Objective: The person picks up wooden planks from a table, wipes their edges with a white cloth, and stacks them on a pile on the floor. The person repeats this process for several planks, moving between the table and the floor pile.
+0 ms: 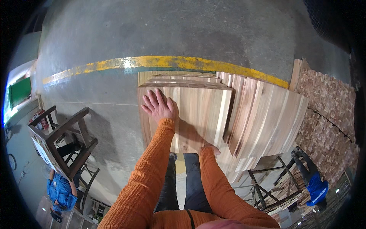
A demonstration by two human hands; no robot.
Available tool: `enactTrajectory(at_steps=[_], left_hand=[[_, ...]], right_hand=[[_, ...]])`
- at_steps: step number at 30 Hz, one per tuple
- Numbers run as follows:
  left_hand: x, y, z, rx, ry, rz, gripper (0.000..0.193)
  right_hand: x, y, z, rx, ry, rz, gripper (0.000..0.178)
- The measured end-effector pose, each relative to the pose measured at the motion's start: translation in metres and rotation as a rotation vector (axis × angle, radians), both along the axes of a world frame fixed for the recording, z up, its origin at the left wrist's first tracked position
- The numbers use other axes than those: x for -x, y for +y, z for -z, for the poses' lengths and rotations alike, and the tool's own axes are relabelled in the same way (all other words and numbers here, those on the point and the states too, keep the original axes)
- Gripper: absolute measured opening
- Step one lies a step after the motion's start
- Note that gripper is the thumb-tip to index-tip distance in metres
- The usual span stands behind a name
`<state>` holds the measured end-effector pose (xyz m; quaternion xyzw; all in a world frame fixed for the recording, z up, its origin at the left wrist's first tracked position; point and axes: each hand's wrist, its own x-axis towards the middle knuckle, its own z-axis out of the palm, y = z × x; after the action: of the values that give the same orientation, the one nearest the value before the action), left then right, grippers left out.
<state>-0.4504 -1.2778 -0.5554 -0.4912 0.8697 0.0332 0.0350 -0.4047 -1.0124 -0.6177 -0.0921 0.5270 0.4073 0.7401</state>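
Observation:
A pale striped wooden panel lies on top of a stack of similar boards in front of my legs. My left hand rests flat on its left part, fingers stretched out and spread toward the far edge. At the panel's near right corner, my right hand grips the near edge; its fingers are partly hidden by the sleeve and the wood. Edges of more boards show beneath the panel on the far side. Beside it on the right, a second stack of wooden panels stands close, some skewed and overlapping.
A yellow floor line runs beyond the stacks. To the left stands a dark frame table with a person in blue by it. Right are a metal stand, a large pile of wood blocks and another person in blue.

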Motion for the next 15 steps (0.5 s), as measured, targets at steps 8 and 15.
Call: enactTrajectory(at_steps=[8,15], left_hand=[[-0.005,-0.004,-0.004,0.044,-0.118,-0.011,0.061],[0.003,0.002,-0.001,-0.002,-0.092,-0.002,0.06]], right_hand=[[0.004,-0.015,-0.023,0.043,0.004,-0.029,0.039],[0.006,-0.004,-0.022,0.009,0.214,0.112,0.044]])
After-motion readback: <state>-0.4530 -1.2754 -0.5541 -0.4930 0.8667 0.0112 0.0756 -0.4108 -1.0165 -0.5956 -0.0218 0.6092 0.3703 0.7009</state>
